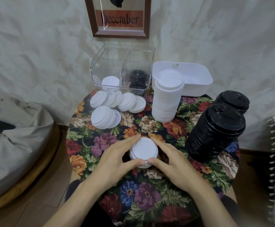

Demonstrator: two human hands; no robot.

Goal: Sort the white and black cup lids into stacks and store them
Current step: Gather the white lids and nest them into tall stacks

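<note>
White lids [144, 151] in a short stack are seen at the centre of the frame, on the flower-patterned table [100, 141], bracketed by both hands. The left hand [115, 161] and the right hand [174, 163] are laid against the stack's sides with fingers straight and thumbs meeting at its near rim. Neither is clenched, and the stack is pressed rather than gripped. Thin moulded plastic of this kind is judged light, smooth and a little springy, so nested lids may slide or tilt if squeezed unevenly. Hold is best taken low on opposite rims, not on the raised top. A tall white stack [166, 102] stands at upper middle and black stacks [215, 133] at the right. Loose white lids [113, 104] lie at upper left before a clear divided bin [122, 69], in which a few lids of each colour are lodged.
</note>
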